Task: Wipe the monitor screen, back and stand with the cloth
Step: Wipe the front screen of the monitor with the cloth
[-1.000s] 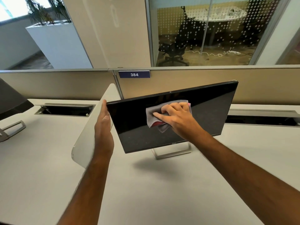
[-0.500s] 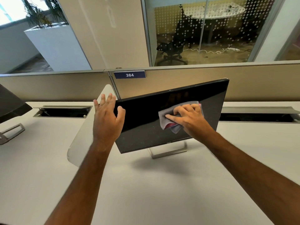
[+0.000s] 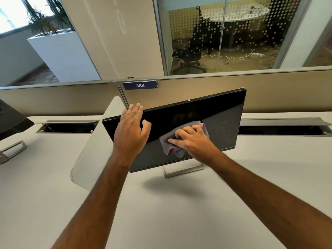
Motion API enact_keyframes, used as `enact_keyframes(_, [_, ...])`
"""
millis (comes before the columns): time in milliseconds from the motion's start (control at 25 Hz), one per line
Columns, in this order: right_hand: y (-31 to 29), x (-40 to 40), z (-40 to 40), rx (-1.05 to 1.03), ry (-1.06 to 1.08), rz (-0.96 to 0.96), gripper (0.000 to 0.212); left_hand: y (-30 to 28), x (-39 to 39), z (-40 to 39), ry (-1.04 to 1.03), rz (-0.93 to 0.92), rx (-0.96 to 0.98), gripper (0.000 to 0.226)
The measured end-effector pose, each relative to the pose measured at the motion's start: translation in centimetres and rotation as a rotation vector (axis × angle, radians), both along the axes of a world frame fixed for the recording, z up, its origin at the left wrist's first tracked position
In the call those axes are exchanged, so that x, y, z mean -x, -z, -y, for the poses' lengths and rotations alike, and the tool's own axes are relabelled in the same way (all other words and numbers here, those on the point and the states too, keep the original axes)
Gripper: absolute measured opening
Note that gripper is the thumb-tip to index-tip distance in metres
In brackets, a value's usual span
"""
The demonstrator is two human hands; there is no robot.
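The left hand point(image 3: 130, 133) is raised flat in front of the monitor's point(image 3: 215, 112) left part, fingers straight and together, thumb spread; contact cannot be told. The right hand point(image 3: 192, 141) presses one crumpled grey cloth point(image 3: 166, 142), pink inside, on the glossy black screen, fingers curled over it. One tilted monitor stands on a silver stand point(image 3: 183, 170) on the white table point(image 3: 179, 212).

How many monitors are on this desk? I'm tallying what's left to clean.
2. One monitor stands mid-desk, tilted, under the right hand and cloth. A second monitor is cut off at the left edge. Others may lie outside the view.
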State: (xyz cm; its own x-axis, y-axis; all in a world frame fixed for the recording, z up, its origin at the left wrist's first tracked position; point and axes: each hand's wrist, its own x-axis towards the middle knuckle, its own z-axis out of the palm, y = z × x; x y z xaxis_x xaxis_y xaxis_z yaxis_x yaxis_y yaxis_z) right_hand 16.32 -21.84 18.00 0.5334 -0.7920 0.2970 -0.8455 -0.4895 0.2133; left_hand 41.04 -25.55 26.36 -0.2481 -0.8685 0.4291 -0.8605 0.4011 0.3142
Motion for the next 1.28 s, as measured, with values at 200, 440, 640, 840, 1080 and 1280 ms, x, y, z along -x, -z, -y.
enact_keyframes(200, [-1.4,5.0,0.0,0.141,0.086,0.098,0.059,0.5,0.2,-0.2,-0.016,0.035,0.039,0.063])
enact_keyframes(440, [-3.2,1.7,1.4,0.207,0.033,0.192,0.053,0.2,1.9,0.0,-0.02,0.066,0.044,0.061])
enact_keyframes(640, [-0.2,1.9,0.4,0.071,-0.004,0.109,0.063,-0.7,5.0,0.4,0.066,0.095,0.029,0.057])
enact_keyframes(840, [0.1,7.4,-0.2,0.16,0.093,0.172,0.06,-1.6,8.0,1.2,0.147,0.137,0.028,0.054])
enact_keyframes(1080, [-2.7,6.4,0.8,0.239,0.102,0.238,0.057,-1.0,12.1,1.2,0.182,0.134,0.066,0.057])
enact_keyframes(1280, [0.8,5.7,0.0,0.084,0.034,0.147,0.062,-0.2,12.1,1.5,0.154,0.029,0.091,0.055])
